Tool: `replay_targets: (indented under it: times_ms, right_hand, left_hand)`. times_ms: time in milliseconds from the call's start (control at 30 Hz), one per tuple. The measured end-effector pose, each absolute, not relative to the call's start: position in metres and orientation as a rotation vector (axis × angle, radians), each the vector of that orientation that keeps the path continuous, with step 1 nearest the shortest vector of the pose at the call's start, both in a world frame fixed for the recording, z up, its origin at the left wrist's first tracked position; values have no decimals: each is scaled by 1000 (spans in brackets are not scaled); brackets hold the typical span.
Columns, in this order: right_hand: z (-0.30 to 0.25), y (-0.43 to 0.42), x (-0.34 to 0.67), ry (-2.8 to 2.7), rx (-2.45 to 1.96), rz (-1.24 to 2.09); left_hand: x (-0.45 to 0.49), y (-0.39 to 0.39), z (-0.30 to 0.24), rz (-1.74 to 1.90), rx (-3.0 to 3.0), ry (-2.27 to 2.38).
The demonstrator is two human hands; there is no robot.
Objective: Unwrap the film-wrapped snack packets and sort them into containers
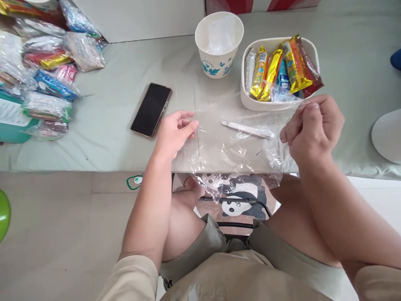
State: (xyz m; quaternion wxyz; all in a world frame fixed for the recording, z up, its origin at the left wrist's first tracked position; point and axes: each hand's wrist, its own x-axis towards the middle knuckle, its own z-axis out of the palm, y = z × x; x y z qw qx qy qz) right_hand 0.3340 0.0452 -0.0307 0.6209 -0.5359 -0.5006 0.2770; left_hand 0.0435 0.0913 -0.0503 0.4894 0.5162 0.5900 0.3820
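Observation:
A clear plastic bag is stretched flat over the near edge of the grey-green table. My left hand pinches the bag's left top corner with curled fingers. My right hand is closed on the bag's right top corner, lifted a little. A white pen-like tool lies under or behind the clear film, between the hands.
A white tray of wrapped snack bars stands behind the right hand. A paper cup holds clear bags. A black phone lies left of my left hand. Filled snack bags pile at far left. A white disc sits at right.

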Motion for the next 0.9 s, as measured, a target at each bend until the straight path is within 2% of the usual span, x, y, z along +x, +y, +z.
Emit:
replay_targets:
  times_ms: [100, 433, 533, 733, 900]
  right_hand:
    - [-34, 48, 348, -1098, -1260, 626]
    - [-44, 59, 372, -890, -1365, 537]
    - [-42, 61, 368, -891, -1333, 611]
    - [-42, 60, 357, -908, -1344, 711]
    - [-47, 64, 361, -850, -1406, 684]
  left_hand:
    - [49, 87, -39, 894, 1120, 1329]
    - [35, 97, -37, 1131, 992, 1361]
    - [39, 99, -40, 1162, 930, 1344]
    - [44, 96, -39, 905, 930, 1271]
    - [37, 90, -36, 933, 941, 1305]
